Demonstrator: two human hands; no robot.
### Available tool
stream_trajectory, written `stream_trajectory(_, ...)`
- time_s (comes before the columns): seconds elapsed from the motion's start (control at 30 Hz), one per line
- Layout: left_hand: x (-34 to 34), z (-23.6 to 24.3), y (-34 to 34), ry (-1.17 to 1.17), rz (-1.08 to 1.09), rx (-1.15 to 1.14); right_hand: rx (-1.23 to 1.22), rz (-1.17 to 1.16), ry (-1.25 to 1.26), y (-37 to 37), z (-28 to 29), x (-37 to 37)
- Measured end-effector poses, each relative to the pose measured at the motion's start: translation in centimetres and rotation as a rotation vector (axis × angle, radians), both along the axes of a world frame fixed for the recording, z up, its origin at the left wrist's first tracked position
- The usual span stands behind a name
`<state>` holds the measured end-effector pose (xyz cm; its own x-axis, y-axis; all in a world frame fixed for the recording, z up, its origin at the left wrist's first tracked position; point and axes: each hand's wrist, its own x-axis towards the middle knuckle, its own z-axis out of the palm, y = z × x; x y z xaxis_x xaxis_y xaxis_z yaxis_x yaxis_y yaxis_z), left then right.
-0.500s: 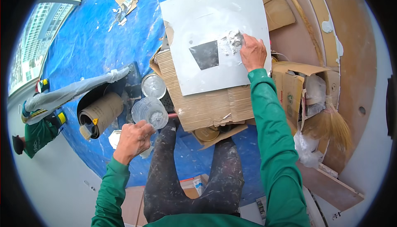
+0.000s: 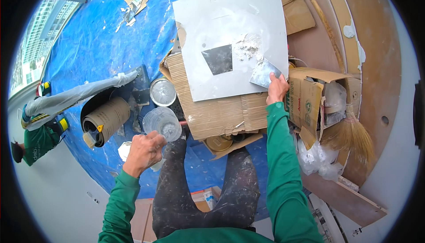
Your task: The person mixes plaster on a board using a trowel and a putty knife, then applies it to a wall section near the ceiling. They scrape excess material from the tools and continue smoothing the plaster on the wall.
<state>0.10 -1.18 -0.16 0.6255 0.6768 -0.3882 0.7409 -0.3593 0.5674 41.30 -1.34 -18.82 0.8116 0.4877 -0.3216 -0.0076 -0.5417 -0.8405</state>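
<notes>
My left hand is closed on the near rim of a clear plastic cup, which has whitish residue inside. My right hand grips a flat metal scraper blade at its right edge. The blade lies low over the near right part of a white board, just on the near side of a heap of white powder. Left of the powder, a dark trapezoid scraper plate lies flat on the board. Corrugated cardboard lies under the board.
A round tin stands beyond the cup. Left of it lies a brown cardboard roll. A cardboard box and a straw broom are on the right. Blue sheeting covers the floor. A person in green is at far left.
My right hand has drawn back toward me from the powder, and the scraper blade now shows flat. The powder heap looks more spread out. My left hand still holds the cup, almost unmoved.
</notes>
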Motion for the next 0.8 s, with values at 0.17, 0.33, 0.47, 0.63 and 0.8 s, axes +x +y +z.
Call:
stream_trajectory(0.17,0.6,0.3,0.0,0.033,-0.002,-0.007,0.146,-0.168,0.166,2.1,-1.9,-2.4)
stream_trajectory(0.33,0.9,0.5,-0.3,0.051,-0.001,-0.015,-0.019,0.248,-0.108,5.8,0.6,-1.5)
stream_trajectory(0.47,0.9,0.8,-0.7,0.035,0.01,-0.009,-0.028,0.618,-0.585,6.7,4.1,-2.6)
stream_trajectory(0.63,1.3,0.7,-1.1,0.01,0.001,0.013,-0.114,1.011,-1.05,5.3,2.3,-2.6)
stream_trajectory(0.8,1.3,0.8,-1.6,-0.012,0.043,-0.018,-0.145,1.059,-1.125,3.4,1.8,-1.3)
